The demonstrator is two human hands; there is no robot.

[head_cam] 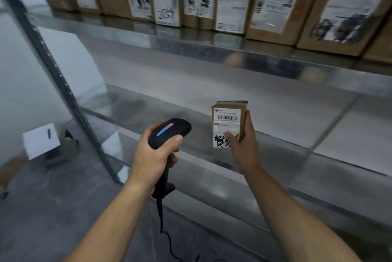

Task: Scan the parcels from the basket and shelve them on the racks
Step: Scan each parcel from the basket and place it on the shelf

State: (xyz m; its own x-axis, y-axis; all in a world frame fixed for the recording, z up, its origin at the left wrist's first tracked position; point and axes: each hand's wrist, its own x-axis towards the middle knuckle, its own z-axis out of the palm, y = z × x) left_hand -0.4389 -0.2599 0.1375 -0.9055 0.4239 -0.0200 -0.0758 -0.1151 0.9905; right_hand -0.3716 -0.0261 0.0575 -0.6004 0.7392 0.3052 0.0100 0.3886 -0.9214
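Observation:
My right hand [244,145] grips a small brown cardboard parcel [228,117] upright, its white barcode label with black handwriting facing me. The thumb lies on the label's lower part. My left hand [154,155] grips the handle of a black corded barcode scanner [169,132], whose head shows a blue and red light and points toward the parcel from its left. Both are held in front of the metal rack's lower shelf [212,155].
The upper shelf [233,53] carries a row of upright cardboard parcels [273,0] with white labels. A dark slotted rack post [57,74] runs down the left. A white tag marked "1" [41,139] sits low on the left, above grey floor. The scanner cable [167,238] trails downward.

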